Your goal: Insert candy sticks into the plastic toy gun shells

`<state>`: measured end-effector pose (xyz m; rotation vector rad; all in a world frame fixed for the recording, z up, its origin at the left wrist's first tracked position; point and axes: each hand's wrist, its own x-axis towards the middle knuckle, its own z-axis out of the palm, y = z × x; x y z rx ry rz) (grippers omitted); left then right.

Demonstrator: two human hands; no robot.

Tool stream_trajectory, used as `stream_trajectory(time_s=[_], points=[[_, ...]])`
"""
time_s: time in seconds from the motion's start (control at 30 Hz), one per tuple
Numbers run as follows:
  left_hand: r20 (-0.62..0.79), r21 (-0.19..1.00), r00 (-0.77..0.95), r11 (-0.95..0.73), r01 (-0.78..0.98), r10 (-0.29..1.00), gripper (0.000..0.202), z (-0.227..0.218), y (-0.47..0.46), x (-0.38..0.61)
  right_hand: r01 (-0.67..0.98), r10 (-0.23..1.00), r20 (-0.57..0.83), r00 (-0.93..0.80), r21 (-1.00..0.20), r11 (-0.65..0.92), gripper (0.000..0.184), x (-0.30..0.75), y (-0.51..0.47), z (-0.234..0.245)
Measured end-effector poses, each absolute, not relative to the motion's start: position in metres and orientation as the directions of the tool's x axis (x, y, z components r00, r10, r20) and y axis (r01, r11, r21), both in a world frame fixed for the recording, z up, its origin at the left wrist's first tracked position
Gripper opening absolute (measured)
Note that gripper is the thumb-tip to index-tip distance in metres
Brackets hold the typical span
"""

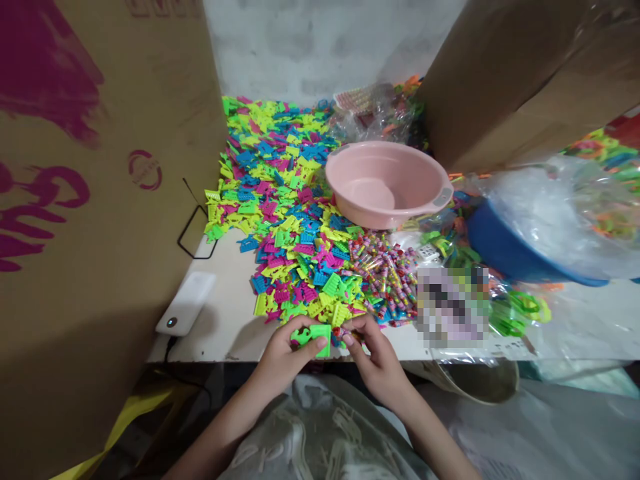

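Observation:
My left hand (294, 352) grips a bright green plastic piece (320, 339) with a flat panel, just above the table's front edge. Close beside it, my right hand (373, 353) pinches a small candy-filled tube with a red end (340, 333), held near the green piece's right side. Whether the two touch is hard to tell. Beyond my hands lies a heap of plastic pieces (280, 253) in green, yellow, blue and magenta. At that heap's right is a pile of thin wrapped tubes (387, 277) with small coloured bits inside.
A pink basin (345, 193) stands behind the tubes. Tall cardboard boxes (165, 113) flank the table, with a white power bank (187, 303) and cable by the left one. At right are a blue basin (505, 247) under clear plastic bags (540, 200) and a bucket (493, 383) below the edge.

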<state>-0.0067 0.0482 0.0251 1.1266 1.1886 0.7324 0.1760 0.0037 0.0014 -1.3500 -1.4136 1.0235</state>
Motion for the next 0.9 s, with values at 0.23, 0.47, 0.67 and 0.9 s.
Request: stream_trajectory(time_s=[0.23, 0.47, 0.67, 0.9], points=[[-0.58, 0.758, 0.222, 0.619, -0.204, 0.784, 0.058, 0.031, 0.045, -0.002, 0.117, 0.991, -0.019, -0.132, -0.993, -0.003, 0.021, 0.174, -0.001, 0.012], [-0.496, 0.851, 0.178, 0.517, -0.096, 0.85, 0.044, 0.032, 0.042, -0.001, 0.175, 0.992, 0.05, -0.113, -0.982, 0.07, 0.012, 0.175, 0.001, 0.019], [-0.058, 0.984, 0.151, 0.031, 0.175, 0.987, 0.013, 0.02, 0.033, -0.001, 0.481, 0.983, 0.176, -0.061, -0.858, 0.183, 0.005, 0.17, -0.003, 0.021], [0.079, 0.963, 0.237, -0.136, 0.232, 0.968, 0.007, 0.011, 0.025, -0.006, 0.624, 0.943, 0.266, -0.198, -0.708, 0.33, 0.015, 0.168, -0.007, 0.016]])
